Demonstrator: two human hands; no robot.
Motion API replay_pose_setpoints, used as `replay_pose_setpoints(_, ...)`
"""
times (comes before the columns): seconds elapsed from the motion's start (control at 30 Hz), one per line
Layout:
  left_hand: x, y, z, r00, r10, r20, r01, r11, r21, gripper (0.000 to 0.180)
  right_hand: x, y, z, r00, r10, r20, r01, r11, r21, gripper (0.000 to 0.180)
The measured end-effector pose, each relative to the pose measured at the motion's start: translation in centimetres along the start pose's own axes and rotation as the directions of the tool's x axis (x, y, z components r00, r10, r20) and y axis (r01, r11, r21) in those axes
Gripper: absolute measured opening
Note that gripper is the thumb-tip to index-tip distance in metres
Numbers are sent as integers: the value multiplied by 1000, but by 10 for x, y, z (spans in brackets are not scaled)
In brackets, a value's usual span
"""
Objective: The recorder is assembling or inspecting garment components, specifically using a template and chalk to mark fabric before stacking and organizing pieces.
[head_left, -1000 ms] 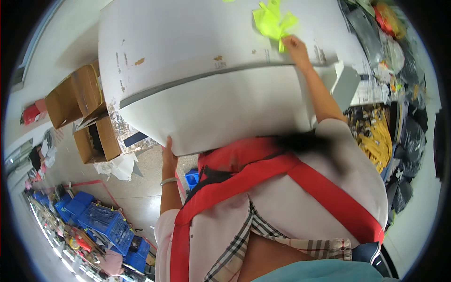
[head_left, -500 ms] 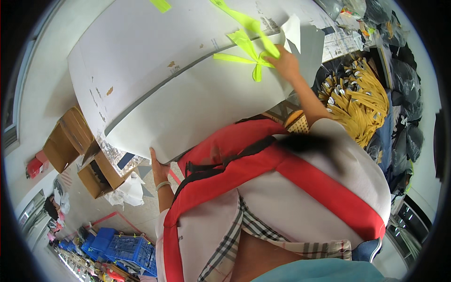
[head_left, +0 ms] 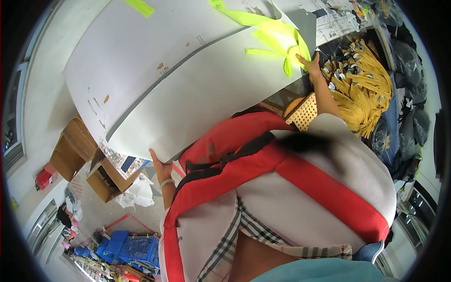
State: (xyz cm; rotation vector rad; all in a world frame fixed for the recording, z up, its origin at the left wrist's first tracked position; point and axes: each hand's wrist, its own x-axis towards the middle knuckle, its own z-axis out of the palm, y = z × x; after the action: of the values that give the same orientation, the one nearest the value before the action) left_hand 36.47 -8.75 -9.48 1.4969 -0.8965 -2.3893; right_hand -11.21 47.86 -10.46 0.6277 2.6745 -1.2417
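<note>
Gripping a big white sheet stack (head_left: 188, 80) at two corners, the person carries it flat in front of the chest, where it fills most of the upper picture. The left hand (head_left: 160, 170) closes on the lower near corner, thumb up against the edge, with a pale band round the wrist. The right hand (head_left: 311, 63) reaches up to the far right corner, fingers curled on the edge right where neon yellow strips (head_left: 272, 35) hang off the top of the stack. A grey line runs across the stack where one sheet overlaps another, and another yellow strip (head_left: 138, 6) lies near its upper edge.

Below the stack the person's front shows a red strap (head_left: 263, 169) crossing a white top, with a plaid hem underneath. Just right of the right forearm sits a woven basket (head_left: 304, 112), and beyond it a heap of yellow cords (head_left: 364, 91). Dark bags (head_left: 408, 117) hang further right. To the left, on the floor, open cardboard boxes (head_left: 75, 152) stand beside crumpled white paper (head_left: 138, 192), and blue crates (head_left: 134, 246) sit lower down.
</note>
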Motion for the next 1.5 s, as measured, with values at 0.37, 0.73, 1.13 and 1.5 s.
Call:
replay_pose_setpoints(0.37, -10, 0, 6, 992, 103, -77, -117, 972, -205, 56, 45, 22, -14, 767, 80, 637, -308, 917, 255, 77)
replay_pose_setpoints(0.73, -8, -4, 2, 993, 86, -76, -95, 988, -126, 55, 7, -10, -30, 771, 141, 621, -476, 776, 415, 62)
replay_pose_setpoints(1.13, 6, -20, -11, 839, 508, 192, -542, 755, 370, 47, 52, -8, -33, 688, -17, 725, -170, 968, 184, 42)
replay_pose_setpoints(1.5, -106, -26, 43, 952, 305, -11, -290, 893, -345, 52, -49, -141, -51, 802, 36, 597, -296, 891, 345, 50)
